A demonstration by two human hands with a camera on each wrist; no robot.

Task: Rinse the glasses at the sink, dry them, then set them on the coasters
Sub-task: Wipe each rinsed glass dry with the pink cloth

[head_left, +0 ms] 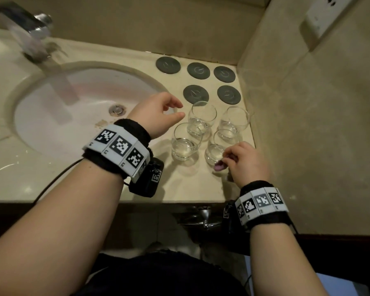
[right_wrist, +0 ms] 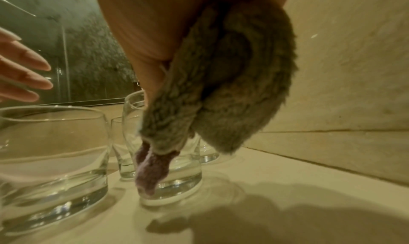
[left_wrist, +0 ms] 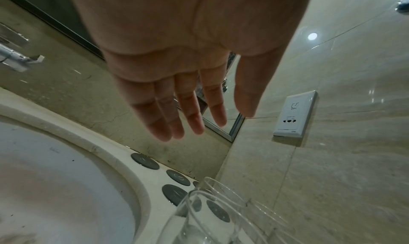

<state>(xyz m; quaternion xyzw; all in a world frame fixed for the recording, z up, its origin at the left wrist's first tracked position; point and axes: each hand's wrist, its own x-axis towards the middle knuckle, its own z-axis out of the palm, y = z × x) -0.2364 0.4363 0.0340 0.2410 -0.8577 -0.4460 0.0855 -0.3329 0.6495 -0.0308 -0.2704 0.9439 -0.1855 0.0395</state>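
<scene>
The head view looks steeply down from above onto the bench (head_left: 192,189), with the sink (head_left: 58,124) at left and the corner wall at right, both forearms reaching in from below. The left wrist view sits low over the sink's rim, facing along the left hand (left_wrist: 177,64) toward the back corner and the wall socket (left_wrist: 294,114). The right wrist view lies close to the bench top, facing the glasses (right_wrist: 50,160) at near range. All three share the glasses; head and left wrist views share the coasters (head_left: 195,94).
</scene>
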